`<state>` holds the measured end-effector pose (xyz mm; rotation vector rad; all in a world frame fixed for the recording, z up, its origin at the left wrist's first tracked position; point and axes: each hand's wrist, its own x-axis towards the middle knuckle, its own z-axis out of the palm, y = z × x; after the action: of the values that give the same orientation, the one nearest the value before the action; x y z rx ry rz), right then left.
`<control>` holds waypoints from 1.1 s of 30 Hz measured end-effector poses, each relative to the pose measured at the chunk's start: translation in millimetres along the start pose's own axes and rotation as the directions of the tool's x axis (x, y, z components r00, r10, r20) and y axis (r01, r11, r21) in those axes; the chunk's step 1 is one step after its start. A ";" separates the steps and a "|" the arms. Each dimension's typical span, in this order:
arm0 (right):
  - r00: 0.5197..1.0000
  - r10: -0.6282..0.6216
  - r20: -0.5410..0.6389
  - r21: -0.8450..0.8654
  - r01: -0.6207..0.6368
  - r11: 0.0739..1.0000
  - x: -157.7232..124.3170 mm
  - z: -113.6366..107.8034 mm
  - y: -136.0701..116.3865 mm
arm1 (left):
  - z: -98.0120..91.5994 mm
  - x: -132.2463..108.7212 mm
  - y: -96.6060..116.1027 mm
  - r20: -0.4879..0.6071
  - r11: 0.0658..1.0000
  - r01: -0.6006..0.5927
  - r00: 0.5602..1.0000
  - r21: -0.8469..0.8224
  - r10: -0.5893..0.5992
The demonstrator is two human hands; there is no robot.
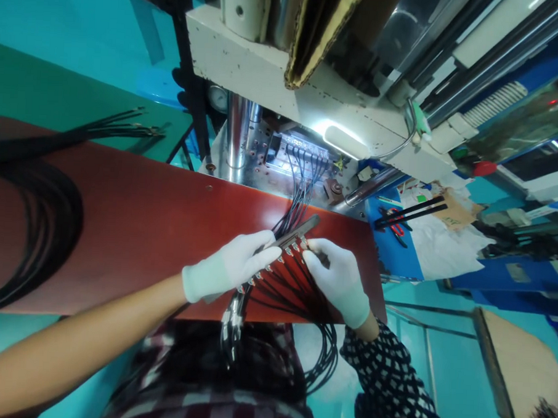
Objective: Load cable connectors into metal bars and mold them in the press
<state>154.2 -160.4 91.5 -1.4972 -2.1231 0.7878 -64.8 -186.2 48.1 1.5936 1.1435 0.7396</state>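
My left hand [237,262], in a white glove, is closed around a grey metal bar [308,226] that slants up to the right over the red-brown table. A row of small silver cable connectors [288,251] sits along its near edge, with black cables [280,289] trailing from them toward my lap. My gloved right hand [338,276] pinches a connector-ended cable by the bar's upper right end; the fingertips partly hide it. Just beyond the bar, other thin black cables [298,197] run into the lit metal mold [274,162] of a press.
The press's pale frame [267,63] overhangs the mold. Coiled black cables [70,212] lie on the table [168,210] at left. On a blue surface at right are red-handled pliers [396,226], two black strips [412,212] and white sheeting [439,247].
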 end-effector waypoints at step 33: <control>0.834 -0.512 -0.204 -0.638 0.284 0.716 -10.2 10.6 -14.9 | 5.0 2.2 -1.1 -0.007 0.989 0.026 1.000 -0.147 -0.028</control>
<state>140.3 -176.1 93.3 -1.2072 -2.3610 -0.3405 -60.0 -185.9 45.3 1.4505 1.0894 0.7952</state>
